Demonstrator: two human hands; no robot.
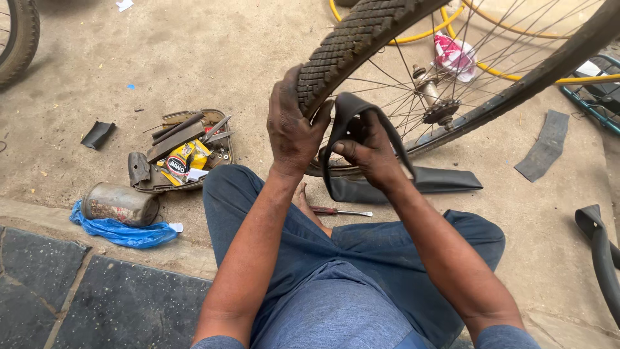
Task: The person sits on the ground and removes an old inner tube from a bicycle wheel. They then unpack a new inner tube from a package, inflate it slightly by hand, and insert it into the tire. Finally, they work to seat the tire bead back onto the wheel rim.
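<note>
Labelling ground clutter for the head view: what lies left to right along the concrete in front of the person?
Small black rubber scrap → dented metal can on blue plastic bag → open tray of hand tools → red-handled screwdriver → flat grey rubber strip → black inner tube at the right edge.

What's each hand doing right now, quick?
Left hand: closed, gripping the tyre.
Right hand: closed, holding the inner tube.
</note>
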